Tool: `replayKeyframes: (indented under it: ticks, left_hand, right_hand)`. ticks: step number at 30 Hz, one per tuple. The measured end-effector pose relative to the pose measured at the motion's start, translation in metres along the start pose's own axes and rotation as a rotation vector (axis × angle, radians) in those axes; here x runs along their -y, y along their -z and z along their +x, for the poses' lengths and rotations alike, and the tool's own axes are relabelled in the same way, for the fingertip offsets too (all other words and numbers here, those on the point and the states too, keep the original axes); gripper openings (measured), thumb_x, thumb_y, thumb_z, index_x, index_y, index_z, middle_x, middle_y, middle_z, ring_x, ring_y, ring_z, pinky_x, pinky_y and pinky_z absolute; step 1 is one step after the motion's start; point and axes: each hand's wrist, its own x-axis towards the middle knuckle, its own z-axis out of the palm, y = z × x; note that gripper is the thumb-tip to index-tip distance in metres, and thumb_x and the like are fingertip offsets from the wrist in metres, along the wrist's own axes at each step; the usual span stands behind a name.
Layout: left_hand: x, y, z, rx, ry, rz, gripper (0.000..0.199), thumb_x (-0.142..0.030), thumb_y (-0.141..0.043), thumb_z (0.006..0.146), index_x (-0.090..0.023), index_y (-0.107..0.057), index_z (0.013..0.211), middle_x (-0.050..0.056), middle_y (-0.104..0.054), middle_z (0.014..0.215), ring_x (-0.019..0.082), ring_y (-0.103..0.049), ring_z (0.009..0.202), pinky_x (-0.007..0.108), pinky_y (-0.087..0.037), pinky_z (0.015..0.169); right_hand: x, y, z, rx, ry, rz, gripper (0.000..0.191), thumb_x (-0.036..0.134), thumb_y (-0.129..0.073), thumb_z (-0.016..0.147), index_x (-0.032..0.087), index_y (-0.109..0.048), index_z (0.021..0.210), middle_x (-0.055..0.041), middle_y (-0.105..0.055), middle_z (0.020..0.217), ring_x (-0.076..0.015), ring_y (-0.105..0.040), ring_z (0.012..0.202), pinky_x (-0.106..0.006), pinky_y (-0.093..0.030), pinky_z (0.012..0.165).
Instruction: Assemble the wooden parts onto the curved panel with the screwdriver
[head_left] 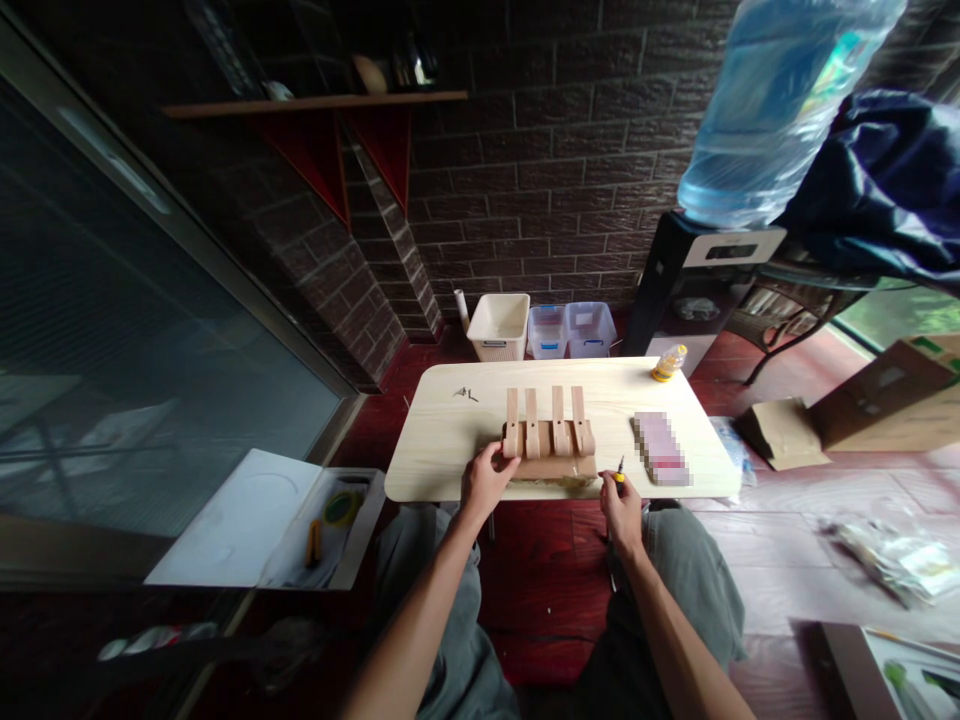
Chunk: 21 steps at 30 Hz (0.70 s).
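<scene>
A wooden piece with several upright strips, curved at their lower ends and marked with dark holes, rests on a brown cardboard block on the table. My left hand is closed at the left end of this wooden piece, thumb and fingers gripping its edge. Beside the block's right end, my right hand is closed around a screwdriver with a black and yellow handle, its tip pointing up. Whether its fingertips also pinch something small, I cannot tell. Several dark screws lie at the table's back left.
On the pale table stand a yellow-capped bottle and a blurred pinkish flat object. Plastic bins sit behind it. An open white box holds tape at left. A water dispenser rises at right.
</scene>
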Motion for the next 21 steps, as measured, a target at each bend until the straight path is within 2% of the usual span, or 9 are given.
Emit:
replayKeyframes:
  ticks: [5, 7, 12, 21]
  left_hand:
    - [-0.0008, -0.0001, -0.0007, -0.013, 0.008, 0.041, 0.030, -0.037, -0.076, 0.081, -0.024, -0.069, 0.107, 0.007, -0.078, 0.105, 0.022, -0.073, 0.084, 0.030, -0.055, 0.073]
    - [-0.0003, -0.0003, -0.0008, -0.015, 0.013, 0.058, 0.031, -0.037, -0.076, 0.081, -0.024, -0.069, 0.108, 0.007, -0.078, 0.106, 0.022, -0.073, 0.084, 0.030, -0.054, 0.073]
    - [0.0003, -0.0018, -0.0008, -0.026, 0.020, 0.075, 0.030, -0.037, -0.075, 0.082, -0.024, -0.069, 0.109, 0.008, -0.078, 0.107, 0.022, -0.073, 0.085, 0.030, -0.054, 0.073]
    - [0.0014, -0.0003, -0.0051, -0.037, -0.003, 0.030, 0.038, -0.039, -0.077, 0.080, -0.026, -0.068, 0.115, 0.006, -0.078, 0.111, 0.021, -0.073, 0.081, 0.030, -0.054, 0.071]
  right_hand:
    - [-0.0002, 0.0048, 0.0008, -0.037, 0.079, -0.033, 0.053, 0.066, -0.061, 0.084, 0.015, -0.073, 0.095, -0.0084, -0.073, 0.089, -0.0249, -0.063, 0.087, -0.035, -0.048, 0.081]
    - [0.0005, 0.0072, 0.0013, -0.037, 0.089, -0.045, 0.052, 0.065, -0.061, 0.084, 0.015, -0.073, 0.094, -0.0080, -0.074, 0.091, -0.0250, -0.063, 0.089, -0.036, -0.047, 0.085]
    - [0.0018, 0.0097, 0.0007, -0.029, 0.089, -0.088, 0.051, 0.065, -0.061, 0.084, 0.016, -0.072, 0.089, -0.0049, -0.072, 0.082, -0.0227, -0.061, 0.081, -0.033, -0.047, 0.080]
    - [0.0011, 0.0075, -0.0003, -0.008, 0.089, -0.080, 0.050, 0.066, -0.060, 0.084, 0.017, -0.071, 0.087, -0.0043, -0.071, 0.081, -0.0226, -0.060, 0.082, -0.033, -0.046, 0.079]
